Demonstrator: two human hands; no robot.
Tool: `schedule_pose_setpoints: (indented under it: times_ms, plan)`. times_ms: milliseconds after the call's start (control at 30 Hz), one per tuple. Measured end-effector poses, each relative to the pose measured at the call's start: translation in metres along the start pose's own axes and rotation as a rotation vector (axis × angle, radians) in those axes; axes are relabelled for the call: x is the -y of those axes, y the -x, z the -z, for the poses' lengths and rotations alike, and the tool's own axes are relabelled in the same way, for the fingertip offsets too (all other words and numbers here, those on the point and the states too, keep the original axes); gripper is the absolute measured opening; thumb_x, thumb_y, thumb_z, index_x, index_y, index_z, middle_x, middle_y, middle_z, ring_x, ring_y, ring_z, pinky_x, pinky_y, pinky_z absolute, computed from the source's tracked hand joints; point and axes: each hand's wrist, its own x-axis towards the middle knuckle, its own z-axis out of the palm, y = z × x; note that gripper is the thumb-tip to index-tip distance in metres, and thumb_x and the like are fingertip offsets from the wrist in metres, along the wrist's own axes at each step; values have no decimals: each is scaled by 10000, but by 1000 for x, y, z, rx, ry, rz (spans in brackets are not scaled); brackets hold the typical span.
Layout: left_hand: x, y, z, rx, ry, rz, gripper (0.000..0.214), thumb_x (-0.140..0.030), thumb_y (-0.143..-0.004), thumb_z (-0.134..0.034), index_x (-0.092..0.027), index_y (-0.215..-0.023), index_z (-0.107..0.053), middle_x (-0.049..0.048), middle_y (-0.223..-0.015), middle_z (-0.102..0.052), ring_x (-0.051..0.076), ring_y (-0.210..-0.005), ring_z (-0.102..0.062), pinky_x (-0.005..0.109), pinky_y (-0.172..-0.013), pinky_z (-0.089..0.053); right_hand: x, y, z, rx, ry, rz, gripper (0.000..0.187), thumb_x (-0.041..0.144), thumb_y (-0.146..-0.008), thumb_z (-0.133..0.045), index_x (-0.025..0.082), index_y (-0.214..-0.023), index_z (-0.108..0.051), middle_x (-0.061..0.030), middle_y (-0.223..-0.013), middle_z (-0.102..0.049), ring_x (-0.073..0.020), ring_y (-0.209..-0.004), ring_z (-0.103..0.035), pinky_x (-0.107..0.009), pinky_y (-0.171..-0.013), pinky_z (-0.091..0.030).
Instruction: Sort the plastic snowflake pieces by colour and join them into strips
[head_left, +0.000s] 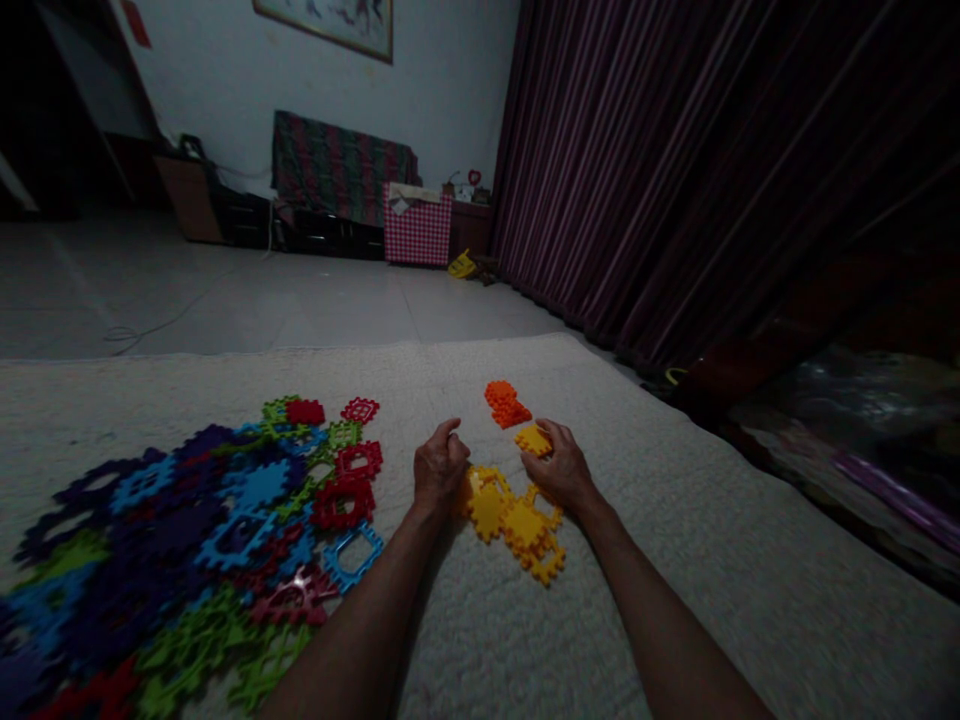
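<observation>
My right hand (561, 467) pinches a yellow gear-edged toy building piece (532, 440) between thumb and fingers, just above the mat. My left hand (440, 467) is closed in a loose fist, its index finger a little raised; no piece shows in it. Between my hands lies a small cluster of yellow toothed pieces (525, 522), some solid and some open frames, overlapping one another. The left hand is beside the cluster's left edge. Beyond the right hand is a little stack of orange pieces (504, 402).
A large heap of purple, blue, green and red pieces (180, 520) spreads over the left of the pale quilted mat (450, 380). Dark curtains (637, 150) hang along the right, with plastic-wrapped items (862, 410) below. A red checked cloth (417, 230) covers something near the far wall.
</observation>
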Motion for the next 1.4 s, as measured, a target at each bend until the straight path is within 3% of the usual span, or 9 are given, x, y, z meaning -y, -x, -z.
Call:
schedule_pose_setpoints:
  times_ms: [533, 767, 933, 1033, 1133, 1400]
  plan:
    - [1, 0, 0, 0, 3, -4, 416, -179, -828, -433, -129, -1161, -678, 25, -677, -697, 146, -645, -649, 238, -677, -490, -1, -2, -3, -70, 54, -16, 508, 338, -717, -609, 152, -1190, -607, -145, -1104, -646, -281, -1015, -624, -437, -930, -518]
    - [0, 0, -1, -8, 0, 16, 410, -172, -824, -445, -143, -1155, -686, 18, -674, -698, 143, -643, -646, 230, -654, -483, -4, -2, -1, -70, -11, -62, 550, 348, -685, -635, 143, -1194, -612, -164, -1166, -608, -284, -1034, -608, -441, -930, -516]
    - [0, -1, 2, 5, 20, 19, 428, -161, -816, -445, -129, -1172, -679, 19, -680, -699, 141, -654, -652, 229, -668, -489, 2, 17, 16, -175, -200, -197, 438, 367, -756, -571, 155, -1134, -641, -148, -1166, -606, -247, -981, -621, -400, -865, -539]
    - [1, -1, 3, 1, 41, 16, 428, -173, -819, -438, -121, -1168, -680, 20, -672, -697, 142, -643, -649, 229, -652, -491, 7, 37, 28, -155, -255, -267, 354, 346, -756, -553, 156, -1027, -678, -124, -1054, -659, -239, -926, -639, -404, -877, -532]
    - [2, -1, 3, -4, 42, -2, 424, -179, -820, -432, -115, -1152, -687, 20, -660, -696, 146, -645, -653, 237, -665, -502, 13, 55, 34, -109, -290, -234, 313, 315, -766, -535, 167, -995, -689, -110, -1039, -682, -235, -952, -643, -391, -896, -522]
    - [5, 3, 7, 210, -61, -78, 426, -117, -757, -495, -152, -1124, -707, 45, -829, -770, 156, -805, -699, 268, -836, -528, 21, 61, 31, -89, -264, -182, 275, 313, -798, -487, 179, -914, -697, -97, -966, -696, -224, -920, -653, -373, -892, -515]
